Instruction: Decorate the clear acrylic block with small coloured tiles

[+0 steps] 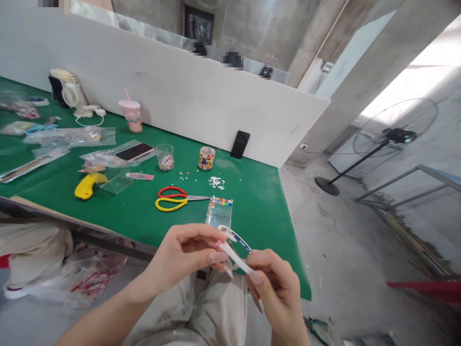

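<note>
Both my hands are raised over my lap, in front of the green table. My left hand pinches one end of a thin white strip between thumb and fingers. My right hand pinches the other end of the same strip, which curls up with a blue-printed side. Just beyond my hands a small clear bag with a coloured bead border lies on the table. Red and yellow handled scissors lie to its left.
On the table stand a bead jar, a clear cup of beads, a pink drink cup, a phone, a yellow cutter and plastic bags. A white partition backs the table. A floor fan stands at right.
</note>
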`<state>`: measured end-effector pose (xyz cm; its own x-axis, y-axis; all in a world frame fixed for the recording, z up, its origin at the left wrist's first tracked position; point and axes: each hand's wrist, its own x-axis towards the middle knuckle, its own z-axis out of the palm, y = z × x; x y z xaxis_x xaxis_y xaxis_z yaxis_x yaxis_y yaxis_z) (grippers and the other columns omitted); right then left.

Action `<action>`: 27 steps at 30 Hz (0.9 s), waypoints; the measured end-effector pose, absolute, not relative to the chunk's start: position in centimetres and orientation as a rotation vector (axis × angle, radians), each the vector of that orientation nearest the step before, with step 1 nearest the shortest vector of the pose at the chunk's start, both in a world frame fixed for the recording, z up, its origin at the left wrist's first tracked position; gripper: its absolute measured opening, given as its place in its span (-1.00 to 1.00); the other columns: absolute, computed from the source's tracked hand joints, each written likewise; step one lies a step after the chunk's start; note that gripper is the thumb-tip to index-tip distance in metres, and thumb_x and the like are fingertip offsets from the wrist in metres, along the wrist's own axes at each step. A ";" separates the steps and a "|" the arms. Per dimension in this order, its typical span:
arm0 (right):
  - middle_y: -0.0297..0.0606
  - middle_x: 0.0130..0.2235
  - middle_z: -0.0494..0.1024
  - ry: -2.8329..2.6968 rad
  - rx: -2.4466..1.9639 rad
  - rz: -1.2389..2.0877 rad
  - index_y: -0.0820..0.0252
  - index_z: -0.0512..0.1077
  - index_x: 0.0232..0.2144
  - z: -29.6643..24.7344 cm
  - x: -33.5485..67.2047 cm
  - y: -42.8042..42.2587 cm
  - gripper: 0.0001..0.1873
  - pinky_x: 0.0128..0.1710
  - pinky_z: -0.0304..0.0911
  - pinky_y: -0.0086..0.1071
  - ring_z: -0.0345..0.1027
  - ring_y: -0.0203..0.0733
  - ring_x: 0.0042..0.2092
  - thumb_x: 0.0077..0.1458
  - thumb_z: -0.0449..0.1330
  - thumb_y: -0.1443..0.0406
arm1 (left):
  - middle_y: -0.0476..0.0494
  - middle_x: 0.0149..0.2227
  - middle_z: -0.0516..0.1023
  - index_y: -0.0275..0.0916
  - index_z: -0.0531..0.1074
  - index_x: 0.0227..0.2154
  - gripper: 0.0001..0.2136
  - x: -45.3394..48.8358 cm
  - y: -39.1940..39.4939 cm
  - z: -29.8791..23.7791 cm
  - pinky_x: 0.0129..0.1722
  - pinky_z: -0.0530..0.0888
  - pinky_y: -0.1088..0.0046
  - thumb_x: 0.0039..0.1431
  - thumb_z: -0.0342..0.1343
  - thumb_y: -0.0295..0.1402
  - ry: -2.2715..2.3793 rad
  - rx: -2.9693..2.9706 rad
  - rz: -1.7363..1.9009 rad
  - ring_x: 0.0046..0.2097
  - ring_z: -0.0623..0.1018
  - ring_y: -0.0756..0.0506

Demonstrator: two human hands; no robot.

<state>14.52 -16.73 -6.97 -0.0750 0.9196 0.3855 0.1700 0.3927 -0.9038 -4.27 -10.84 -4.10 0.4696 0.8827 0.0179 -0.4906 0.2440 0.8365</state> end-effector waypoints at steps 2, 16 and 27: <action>-0.38 -0.53 0.42 -1.546 -1.016 0.825 0.09 0.46 -0.36 -6.8 14.5 -16.7 -0.84 -0.73 -0.10 -0.52 0.00 -0.44 -0.67 0.25 0.13 0.23 | -0.01 -0.48 0.68 -0.16 0.66 -0.41 -0.85 -4.1 -10.9 -4.1 -0.44 0.62 0.60 -0.07 0.37 -0.53 0.547 0.909 0.996 -0.47 0.65 -0.02; -0.53 -0.63 0.18 -1.569 -1.019 0.876 0.09 0.40 -0.37 -6.9 14.3 -16.5 -0.86 -0.72 -0.17 -0.55 -0.09 -0.48 -0.68 0.26 0.12 0.25 | 0.04 -0.58 0.63 -0.17 0.62 -0.52 -0.94 -3.6 -10.7 -4.6 -0.53 0.56 0.70 -0.09 0.40 -0.42 0.635 0.927 1.042 -0.57 0.60 0.04; -0.49 -0.61 0.21 -1.621 -1.112 0.799 0.14 0.39 -0.38 -6.8 13.8 -16.0 -0.83 -0.70 -0.08 -0.53 -0.01 -0.44 -0.65 0.27 0.08 0.27 | 0.05 -0.61 0.60 -0.21 0.61 -0.51 -0.95 -3.5 -10.3 -4.6 -0.52 0.55 0.69 -0.01 0.35 -0.38 0.751 1.053 1.105 -0.58 0.57 0.05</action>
